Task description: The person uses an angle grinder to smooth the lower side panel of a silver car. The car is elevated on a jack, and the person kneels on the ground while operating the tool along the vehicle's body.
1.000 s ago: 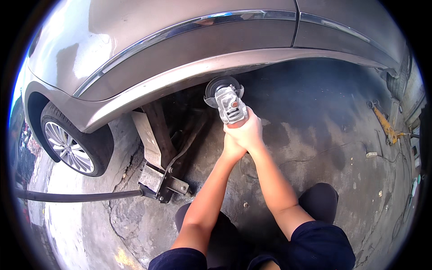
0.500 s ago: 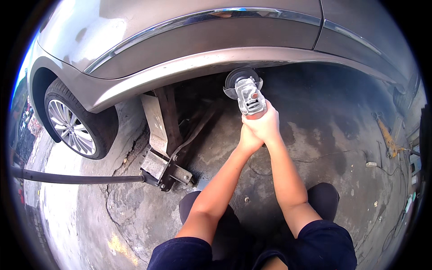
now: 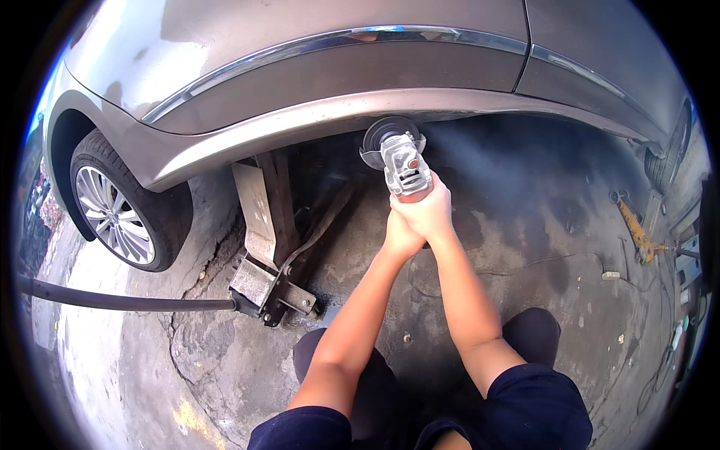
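Observation:
Both my arms reach forward to an angle grinder with a dusty grey head and a reddish body. My right hand is wrapped round its body, with my left hand closed just below, against the right one. The dark round disc sits in a metal guard at the far end, up against the lower edge of the car's sill. Whether the disc touches the metal, I cannot tell. Bluish-grey dust or smoke spreads to the right under the car.
A metal jack with a long bar stands under the car at left, near a front wheel. A cable runs over the cracked concrete floor. A yellow metal tool lies at the right.
The grinder and both hands have shifted slightly left along the sill. The haze right of the disc looks thicker. The whole view has tilted a little, so the car sits slightly lower.

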Motion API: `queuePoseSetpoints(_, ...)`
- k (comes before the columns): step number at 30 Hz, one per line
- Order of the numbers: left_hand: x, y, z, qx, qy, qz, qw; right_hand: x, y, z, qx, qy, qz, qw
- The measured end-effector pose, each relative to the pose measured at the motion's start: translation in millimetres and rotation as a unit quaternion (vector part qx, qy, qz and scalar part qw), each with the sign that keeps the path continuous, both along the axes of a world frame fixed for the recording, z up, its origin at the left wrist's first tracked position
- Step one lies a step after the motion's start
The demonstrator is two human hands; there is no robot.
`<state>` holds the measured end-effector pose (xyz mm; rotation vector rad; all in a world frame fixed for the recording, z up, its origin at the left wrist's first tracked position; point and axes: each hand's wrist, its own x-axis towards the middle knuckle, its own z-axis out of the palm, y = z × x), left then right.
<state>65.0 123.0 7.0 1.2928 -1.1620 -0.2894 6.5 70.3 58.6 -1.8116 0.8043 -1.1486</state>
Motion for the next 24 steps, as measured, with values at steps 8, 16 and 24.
queuePoseSetpoints(8,-7,-1,6,-0.025,0.022,0.006,0.999,-3,-4,7,0.004,0.033,0.001,0.999)
queuePoseSetpoints(16,3,-16,-25,0.0,0.048,-0.002,0.999,-4,-4,-3,0.017,-0.003,0.01,1.0)
queuePoseSetpoints(24,-3,-15,-13,0.011,0.05,-0.017,0.999,-5,-14,-7,-0.003,0.033,0.004,0.999)
